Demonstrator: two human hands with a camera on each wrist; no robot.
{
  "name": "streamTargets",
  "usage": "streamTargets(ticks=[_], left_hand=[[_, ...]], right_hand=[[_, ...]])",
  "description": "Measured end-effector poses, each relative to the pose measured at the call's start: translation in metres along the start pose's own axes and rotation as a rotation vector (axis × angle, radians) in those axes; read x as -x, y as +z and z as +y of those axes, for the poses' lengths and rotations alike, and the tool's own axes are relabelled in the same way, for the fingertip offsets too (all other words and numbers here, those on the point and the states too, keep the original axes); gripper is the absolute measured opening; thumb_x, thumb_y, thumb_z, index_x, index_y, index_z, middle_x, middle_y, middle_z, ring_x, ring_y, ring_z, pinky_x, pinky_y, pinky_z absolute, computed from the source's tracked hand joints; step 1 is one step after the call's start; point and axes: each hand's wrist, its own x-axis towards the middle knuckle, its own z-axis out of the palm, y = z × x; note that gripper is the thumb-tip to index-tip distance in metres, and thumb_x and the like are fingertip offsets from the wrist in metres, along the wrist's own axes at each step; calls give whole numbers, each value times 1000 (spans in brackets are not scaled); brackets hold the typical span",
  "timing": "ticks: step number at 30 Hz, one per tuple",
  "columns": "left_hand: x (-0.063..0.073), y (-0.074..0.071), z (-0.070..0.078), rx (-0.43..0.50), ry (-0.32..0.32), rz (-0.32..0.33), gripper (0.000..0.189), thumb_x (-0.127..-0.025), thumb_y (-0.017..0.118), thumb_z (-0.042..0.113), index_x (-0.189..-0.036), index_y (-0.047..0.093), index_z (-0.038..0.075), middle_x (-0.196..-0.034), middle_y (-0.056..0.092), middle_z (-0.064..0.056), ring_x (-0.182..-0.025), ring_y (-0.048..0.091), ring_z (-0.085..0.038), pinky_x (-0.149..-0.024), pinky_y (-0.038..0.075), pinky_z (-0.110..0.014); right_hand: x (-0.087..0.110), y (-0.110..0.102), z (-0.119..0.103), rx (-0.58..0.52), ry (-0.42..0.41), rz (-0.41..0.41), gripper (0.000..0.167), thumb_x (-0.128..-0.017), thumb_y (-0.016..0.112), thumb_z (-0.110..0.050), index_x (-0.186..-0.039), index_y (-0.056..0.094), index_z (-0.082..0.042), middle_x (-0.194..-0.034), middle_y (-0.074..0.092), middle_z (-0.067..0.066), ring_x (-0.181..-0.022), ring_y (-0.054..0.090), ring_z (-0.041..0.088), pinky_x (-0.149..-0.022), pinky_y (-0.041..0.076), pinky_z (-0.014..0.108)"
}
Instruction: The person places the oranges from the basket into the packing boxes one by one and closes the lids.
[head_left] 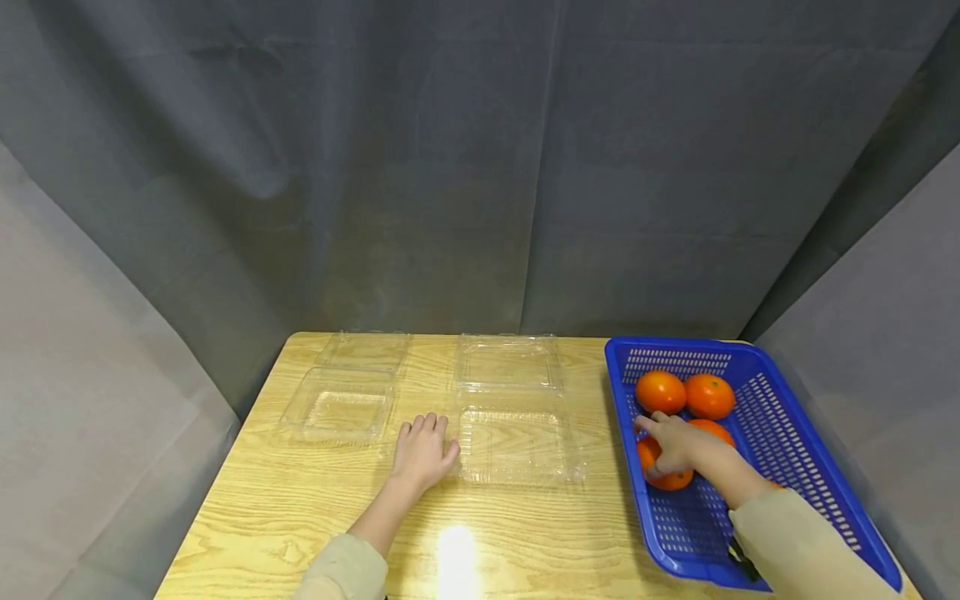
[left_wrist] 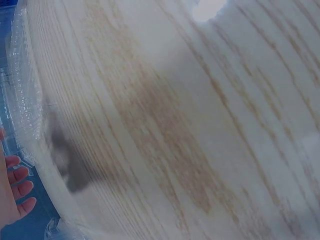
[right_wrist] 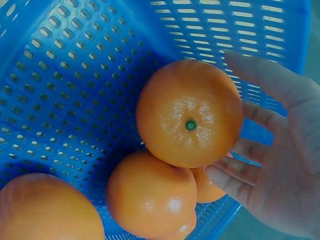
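My right hand (head_left: pixel 675 446) is inside the blue basket (head_left: pixel 626 500), spread around an orange (head_left: pixel 673 481) near the basket's left wall. In the right wrist view, that orange (right_wrist: pixel 190 115) shows its green stem end, with the fingers (right_wrist: pixel 237 172) beside and partly behind it. A narrow gap separates the thumb from the fruit. On the table, my left hand (head_left: pixel 422 454) lies with loosely extended fingers at the left edge of an opened clear plastic container (head_left: pixel 513 442). Only the fingers of the left hand (left_wrist: pixel 17 187) appear at the edge of the left wrist view.
Another opened clear container (head_left: pixel 345 408) stands farther left on the wooden table (head_left: pixel 292 517). Other oranges (head_left: pixel 708 396) sit in the basket, partly covered by the right arm. A dark object (head_left: pixel 742 560) shows under the right sleeve. Grey curtains (head_left: pixel 420 167) hang behind the table.
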Motion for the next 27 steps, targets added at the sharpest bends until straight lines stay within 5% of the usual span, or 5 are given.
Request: streamTargets(ticks=[13,27], left_hand=[[0,-2,2,8,-2,-36,42,-89,47,36,-116,56,4,-108,58,-11,-99,53,-28,-89,40,-47],[1,-2,2,2,-11,-38,43,-90,46,36,-119,54,5,-110,57,-11,-102,52,-29,-91,39,-48]], right_hand=[[-9,5,2,28,48,-89,85,-60,82,-26,-131,44,0,-133,33,33,-119,33,51,-91,30,65],[-8,6,1,-2,18,-76,81,-59,82,-18,-129,45,2,-132,34,34,-119,33,51,-91,31,64]])
